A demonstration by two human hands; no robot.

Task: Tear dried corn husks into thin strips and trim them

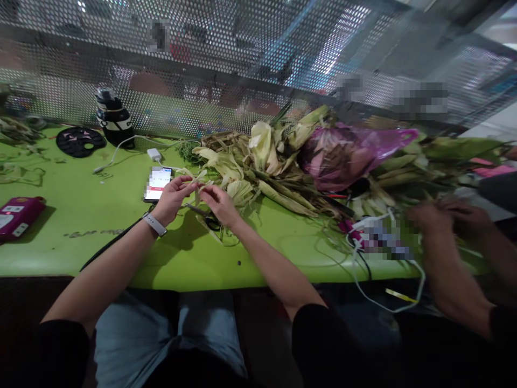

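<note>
My left hand [177,193], with a pale watch band on the wrist, pinches a strip of pale corn husk [196,177]. Close beside it, my right hand [218,202] has its fingers closed on the same husk strip. Both hands hover over the green table [153,258], fingertips almost touching. Under my right hand lies a pair of scissors [212,221], partly covered. A lit phone [158,184] rests just behind my left hand. Beyond my right hand spreads a heap of corn husks [262,151], some pale and some brown.
A purple plastic bag [337,156] sits in the husks. At the back left stand a black bottle [115,118] and a dark openwork mat [81,141]. A magenta power strip [20,215] lies left. On the right, a co-worker's hands [448,218] are near cables [355,253]. A perforated metal screen [194,59] borders the back.
</note>
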